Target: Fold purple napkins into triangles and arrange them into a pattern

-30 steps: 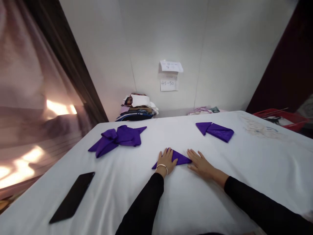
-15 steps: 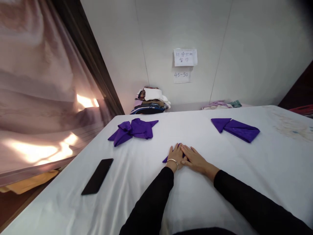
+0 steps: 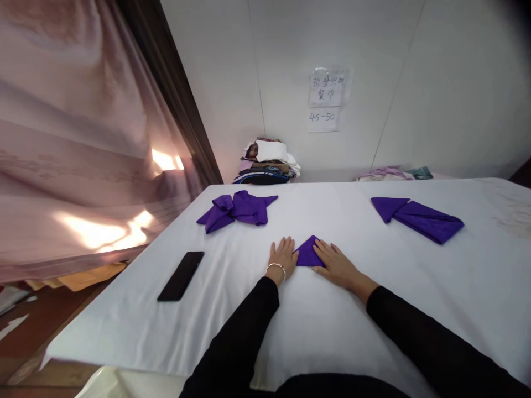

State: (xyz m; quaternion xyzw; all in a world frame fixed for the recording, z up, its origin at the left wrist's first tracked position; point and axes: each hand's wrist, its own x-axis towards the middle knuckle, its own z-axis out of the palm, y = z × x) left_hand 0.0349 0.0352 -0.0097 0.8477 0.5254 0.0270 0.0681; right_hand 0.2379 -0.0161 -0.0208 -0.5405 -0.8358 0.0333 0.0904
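From my remote seat, through the head camera, I see the left hand [image 3: 284,258] and right hand [image 3: 337,267] parted, where half a second ago they overlapped on the small, dark-purple, triangular folded cloth [image 3: 307,253]. That cloth now shows between them, its peak pointing away from me and its near edge roughly straight.

The right fingers lie stretched out, pressing on the cloth's right slope and gripping nothing. The left fingers are straight and slightly spread, flat on the smooth white tablecloth [image 3: 323,326] just left of the triangle. The left thumb is at its left corner; whether it pins that corner, I can't tell. I'd judge that the middle of the fold is free to be worked, steadied mainly from the right, and it looks flat.

Well beyond the left fingers rests a crumpled purple cloth bundle with pointed ends [image 3: 251,210]; well beyond the right fingers, a flat purple arrow-shaped folded cloth [image 3: 429,222]. Left of the left fingers and nearer me lies a black, flat, rectangular device [image 3: 181,276], well apart from them.
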